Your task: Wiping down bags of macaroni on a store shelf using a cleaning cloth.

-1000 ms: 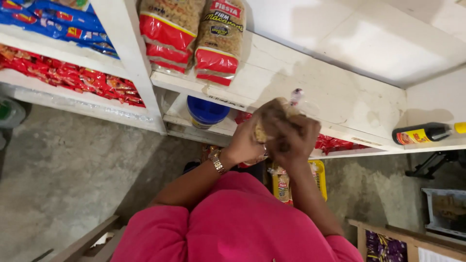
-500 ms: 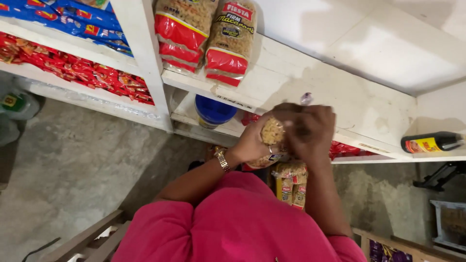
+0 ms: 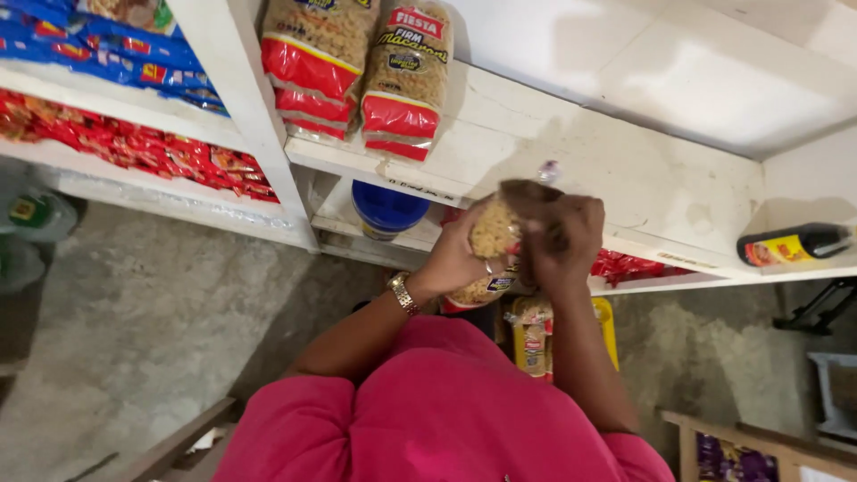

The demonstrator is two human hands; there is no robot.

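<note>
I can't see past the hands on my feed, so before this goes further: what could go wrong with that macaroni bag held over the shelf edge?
Both the left hand and right hand grip the macaroni bag beyond the white shelf edge, above the concrete floor; a slip could drop or split it.

The two macaroni bags on the shelf overhang its front edge, so a bump might tip them off.
</note>
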